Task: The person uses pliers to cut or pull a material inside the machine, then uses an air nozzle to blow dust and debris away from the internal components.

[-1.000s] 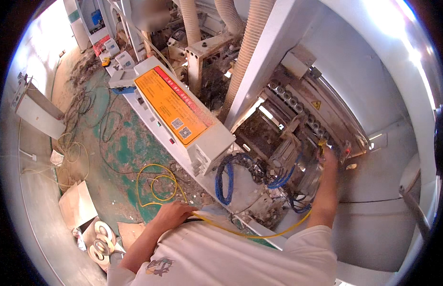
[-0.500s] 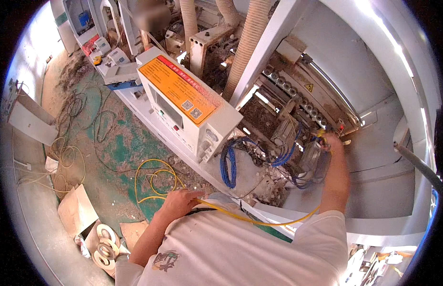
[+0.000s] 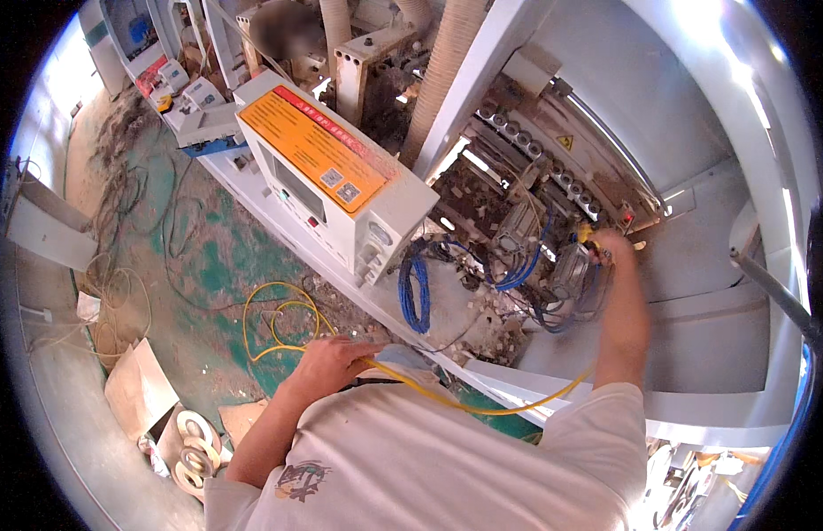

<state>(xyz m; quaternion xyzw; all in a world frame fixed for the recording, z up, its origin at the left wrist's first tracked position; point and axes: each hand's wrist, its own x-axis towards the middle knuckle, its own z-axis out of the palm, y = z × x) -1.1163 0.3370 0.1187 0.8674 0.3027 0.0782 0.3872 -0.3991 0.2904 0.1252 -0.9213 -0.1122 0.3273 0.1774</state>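
Fearing slack yellow hose (image 3: pixel 482 410) may snag blue cables (image 3: pixel 416 299).
I see left hand (image 3: pixel 328 364) pinching it, right hand's (image 3: pixel 614 247) fingers around yellow tool (image 3: pixel 584 233).

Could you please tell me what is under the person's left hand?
The yellow hose comes out on either side of the left hand, so it seems to pass beneath it. The hand covers the stretch between, so its grip cannot be seen.

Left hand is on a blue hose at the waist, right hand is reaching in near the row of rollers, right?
Colour's wrong: the head view shows the left hand on a yellow hose at the waist, right hand reaching in near the row of rollers.
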